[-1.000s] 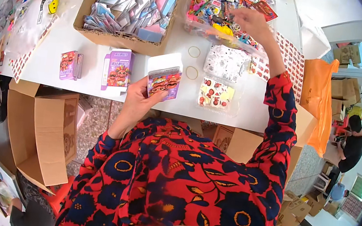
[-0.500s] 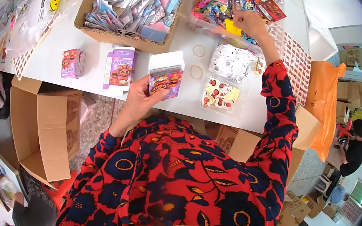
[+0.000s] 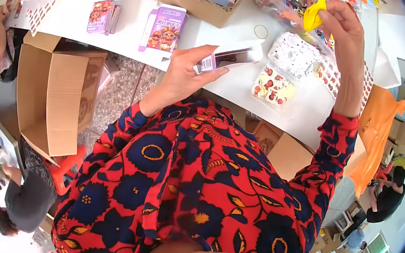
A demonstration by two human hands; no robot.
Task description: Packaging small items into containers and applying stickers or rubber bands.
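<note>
My left hand (image 3: 185, 75) is closed around a small purple cardboard box (image 3: 208, 64), tilted so its open end points right and its dark inside shows. Pinched in my raised right hand (image 3: 344, 28) is a bright yellow floppy piece (image 3: 313, 15) whose exact kind I cannot make out. It hangs over the near side of a clear plastic bin (image 3: 287, 19) of mixed colourful trinkets. Between my hands lie a clear pack of white printed packets (image 3: 295, 55) and a clear tray of small red-and-cream pieces (image 3: 264, 100). Another purple box (image 3: 165, 33) lies left of my left hand.
An upright stack of printed purple packs (image 3: 101, 17) stands further left. A carton (image 3: 199, 4) of cards sits at the back, a rubber band (image 3: 260, 31) before it. An open carton (image 3: 66, 106) is below the table's left; an orange bag (image 3: 373, 144) hangs right. Other people work nearby.
My right hand has lifted the yellow piece out of the bin. My left hand has turned the purple box from front-facing to tilted, open end rightward. The whole view has shifted.
</note>
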